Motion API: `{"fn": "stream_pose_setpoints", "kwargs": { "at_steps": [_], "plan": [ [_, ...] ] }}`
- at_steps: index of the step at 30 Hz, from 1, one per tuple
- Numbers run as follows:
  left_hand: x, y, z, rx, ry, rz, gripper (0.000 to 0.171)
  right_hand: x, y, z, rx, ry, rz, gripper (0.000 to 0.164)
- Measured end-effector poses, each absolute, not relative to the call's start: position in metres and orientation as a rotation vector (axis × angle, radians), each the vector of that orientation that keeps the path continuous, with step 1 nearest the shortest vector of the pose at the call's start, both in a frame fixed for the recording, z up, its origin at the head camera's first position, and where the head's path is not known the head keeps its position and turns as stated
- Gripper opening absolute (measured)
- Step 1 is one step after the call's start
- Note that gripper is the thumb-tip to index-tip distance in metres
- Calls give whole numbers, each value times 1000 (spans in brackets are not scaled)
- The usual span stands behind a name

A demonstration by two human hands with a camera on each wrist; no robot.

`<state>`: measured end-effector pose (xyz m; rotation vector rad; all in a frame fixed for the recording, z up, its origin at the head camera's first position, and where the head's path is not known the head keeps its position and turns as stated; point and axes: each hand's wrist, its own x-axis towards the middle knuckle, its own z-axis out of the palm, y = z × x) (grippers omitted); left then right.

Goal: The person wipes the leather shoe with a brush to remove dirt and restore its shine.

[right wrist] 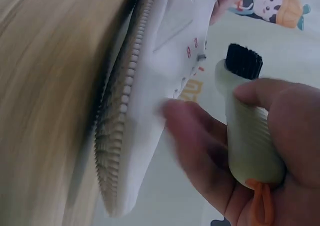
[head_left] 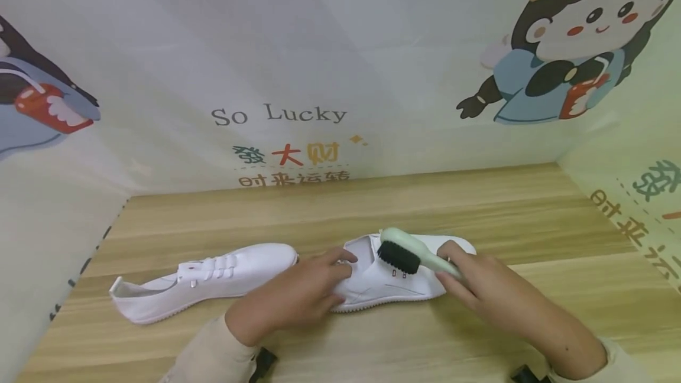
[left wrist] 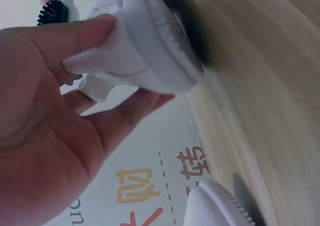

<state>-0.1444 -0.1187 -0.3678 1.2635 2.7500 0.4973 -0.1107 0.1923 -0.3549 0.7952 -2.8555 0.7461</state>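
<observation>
A white shoe [head_left: 367,288] lies on the wooden surface, toe to the right, with small red marks on its side. My left hand [head_left: 314,285] grips its heel; in the left wrist view, the thumb is on one side and fingers [left wrist: 140,103] are on the other. My right hand [head_left: 473,276] holds a pale green brush [head_left: 409,241] by its handle, black bristles down over the shoe's upper. Whether the bristles touch the shoe I cannot tell. In the right wrist view, an orange cord loop [right wrist: 261,201] hangs from the brush [right wrist: 250,136].
A second white shoe [head_left: 239,270], with laces, lies to the left of my left hand, toe to the right. Printed cloth walls [head_left: 425,135] with cartoon figures and lettering stand at the back and both sides of the wooden surface [head_left: 511,217].
</observation>
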Motion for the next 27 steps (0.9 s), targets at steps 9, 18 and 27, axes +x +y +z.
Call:
{"fn": "stream_pose_setpoints", "kwargs": {
  "at_steps": [9,18,27],
  "plan": [
    [-145,-126,-362,1232,2542,660,31,-104,184,-349,776,-2784,700,23],
    [-156,-135,-364,1098,2491,843,20,-101,178,-357,859,-2661,568,49],
    [-155,-137,-362,1028,2610,719,33,-99,176,-364,906,-2649,492,62]
  ]
}}
